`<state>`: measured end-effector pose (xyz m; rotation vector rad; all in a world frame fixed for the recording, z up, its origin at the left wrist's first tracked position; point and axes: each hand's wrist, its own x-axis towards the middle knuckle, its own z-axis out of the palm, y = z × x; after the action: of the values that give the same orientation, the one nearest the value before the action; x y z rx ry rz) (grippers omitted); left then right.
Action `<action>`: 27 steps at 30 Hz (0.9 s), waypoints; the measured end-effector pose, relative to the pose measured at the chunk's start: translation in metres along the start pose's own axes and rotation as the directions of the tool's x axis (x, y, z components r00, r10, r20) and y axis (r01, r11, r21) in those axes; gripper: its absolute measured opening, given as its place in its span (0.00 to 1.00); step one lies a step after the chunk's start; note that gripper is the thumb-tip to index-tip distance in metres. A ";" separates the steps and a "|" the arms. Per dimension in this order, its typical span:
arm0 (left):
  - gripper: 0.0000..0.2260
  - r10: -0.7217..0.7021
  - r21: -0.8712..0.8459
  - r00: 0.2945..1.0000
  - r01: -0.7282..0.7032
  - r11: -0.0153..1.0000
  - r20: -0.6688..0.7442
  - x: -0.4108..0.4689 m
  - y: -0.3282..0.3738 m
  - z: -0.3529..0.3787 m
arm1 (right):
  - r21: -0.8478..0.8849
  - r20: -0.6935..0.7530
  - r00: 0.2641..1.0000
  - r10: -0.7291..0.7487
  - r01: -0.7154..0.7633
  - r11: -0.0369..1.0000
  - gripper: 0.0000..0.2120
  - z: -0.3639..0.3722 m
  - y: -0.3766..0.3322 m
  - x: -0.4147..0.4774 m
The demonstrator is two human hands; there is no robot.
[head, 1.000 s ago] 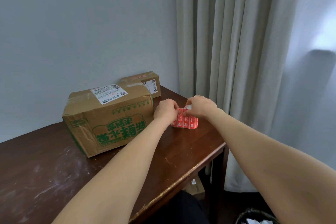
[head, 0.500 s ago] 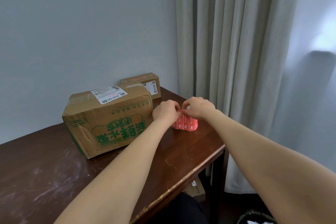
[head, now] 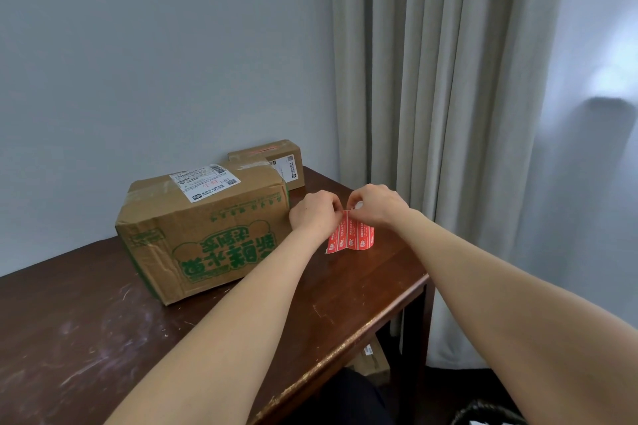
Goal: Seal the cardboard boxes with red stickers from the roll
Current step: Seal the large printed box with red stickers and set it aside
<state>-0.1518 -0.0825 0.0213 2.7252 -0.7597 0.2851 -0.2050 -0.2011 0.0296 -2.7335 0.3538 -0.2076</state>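
Note:
A roll of red stickers (head: pixel 353 237) stands on the dark wooden table (head: pixel 345 304) near its far right corner. My left hand (head: pixel 312 212) and my right hand (head: pixel 374 205) both pinch the roll's top edge, fingertips almost meeting. A loose strip of stickers curls off the roll's left side. A large cardboard box (head: pixel 203 228) with green print and a white shipping label lies left of my hands. Behind it, a smaller cardboard box (head: pixel 276 162) stands by the wall.
Beige curtains (head: pixel 431 79) hang close behind the table's right end. The table's worn front edge (head: pixel 345 348) runs diagonally. Another carton (head: pixel 373 357) sits on the floor under the table, and a dark bin (head: pixel 490 414) shows at the bottom right.
The view shifted slightly. My fingers worked along the roll's top edge, and a strip of stickers now stands out at the roll's left side.

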 end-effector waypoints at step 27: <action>0.07 -0.056 -0.309 0.989 0.096 0.946 0.136 0.010 -0.005 0.008 | 0.034 -0.067 0.997 0.032 -0.030 0.999 0.10 0.003 -0.002 -0.002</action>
<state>-0.1405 -0.0861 0.0151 2.4766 -0.6654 -0.0263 -0.2059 -0.1979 0.0270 -2.6910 0.4073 -0.2948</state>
